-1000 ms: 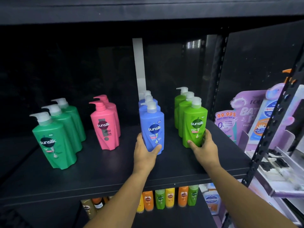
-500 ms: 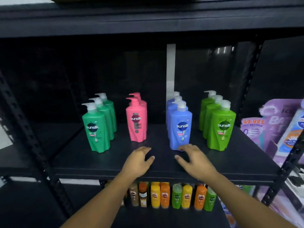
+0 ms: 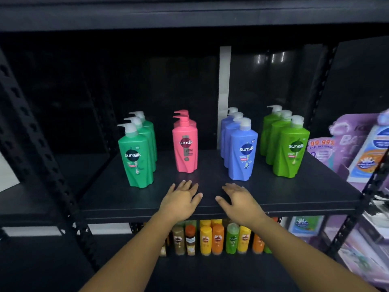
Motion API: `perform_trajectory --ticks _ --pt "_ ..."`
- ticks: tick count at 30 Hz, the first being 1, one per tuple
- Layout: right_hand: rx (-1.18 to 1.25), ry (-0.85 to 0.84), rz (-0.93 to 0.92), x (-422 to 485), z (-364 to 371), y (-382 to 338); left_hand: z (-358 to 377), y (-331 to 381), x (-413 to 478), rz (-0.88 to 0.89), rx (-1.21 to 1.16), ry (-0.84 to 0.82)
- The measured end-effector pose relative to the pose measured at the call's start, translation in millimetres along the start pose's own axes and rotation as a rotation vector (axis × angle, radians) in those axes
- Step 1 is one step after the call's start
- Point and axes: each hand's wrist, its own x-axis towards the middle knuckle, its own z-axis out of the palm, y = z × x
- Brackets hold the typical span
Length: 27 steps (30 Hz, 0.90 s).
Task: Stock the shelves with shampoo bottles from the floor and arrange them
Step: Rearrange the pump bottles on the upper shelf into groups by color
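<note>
Black metal shelf, stocked with four files of Sunsilk pump bottles, each file running front to back, all upright. Far left of the hands: teal-green Sunsilk bottles, three deep, white pumps, the front one nearest the shelf edge. Directly beyond the left hand: pink Sunsilk bottles, two deep, pink pumps, the front one just ahead of the fingertips and apart from them. The left hand lay palm down over the front of the shelf, fingers spread, grasping nothing. The right hand lay likewise beside it, fingers loose and spread, empty. Just beyond the right hand and slightly to its right: blue Sunsilk bottles, three deep, white pumps, not touched. Further right: lime-green Sunsilk bottles, three deep, white pumps. Beneath the hands, on the lower shelf: a row of small bottles in brown, yellow, orange and green, blurred. Far right, past the perforated upright: purple anti-bacterial refill packs, lettering partly legible.
</note>
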Motion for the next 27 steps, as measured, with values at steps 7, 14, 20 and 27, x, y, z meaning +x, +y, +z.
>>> perform_trajectory --ticks 7,14,20,27 --pt "0.355 0.493 0.363 23.4 -13.1 2.5 2.5 -0.1 -1.8 0.005 0.061 -0.005" --pt "0.774 0.411 0.41 52.5 -19.8 22.5 2.2 -2.3 -0.4 0.004 0.058 -0.024" --pt "0.707 0.464 0.46 56.9 -8.7 27.8 3.9 -3.8 -1.3 0.01 0.055 -0.01" --pt "0.576 0.508 0.492 60.5 -1.7 28.1 3.4 -3.7 -1.6 0.008 0.04 0.004"
